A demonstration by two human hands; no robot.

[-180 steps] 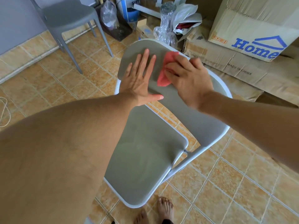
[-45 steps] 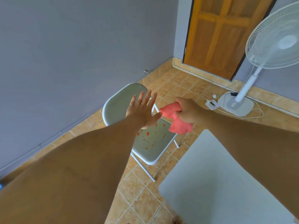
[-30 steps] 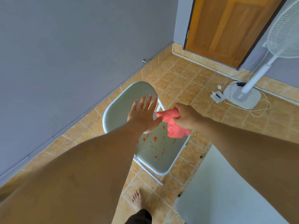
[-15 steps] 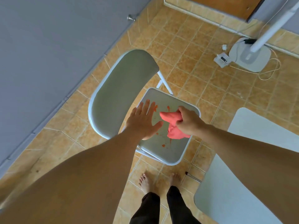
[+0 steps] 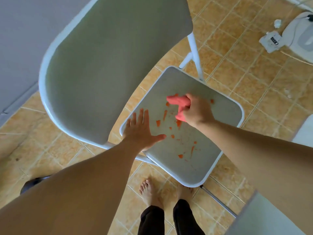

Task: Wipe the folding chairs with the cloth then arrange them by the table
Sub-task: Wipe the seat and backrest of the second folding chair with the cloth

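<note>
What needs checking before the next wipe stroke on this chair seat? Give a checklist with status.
1. Grip on the cloth: the right hand grips the bunched pink cloth. Ok.
2. Cloth pressed onto the seat: it sits at the far part, but firm contact isn't visible. Cannot tell.
3. Chair steadied: the left hand rests flat on the seat's near-left corner, fingers straight. Ok.
4. Seat clean: orange marks are scattered across its middle. Not ok.
5. Backrest clean: no marks are visible on the face shown. Ok.
6. Folding chair unfolded and standing, seat level. Ok.
</note>
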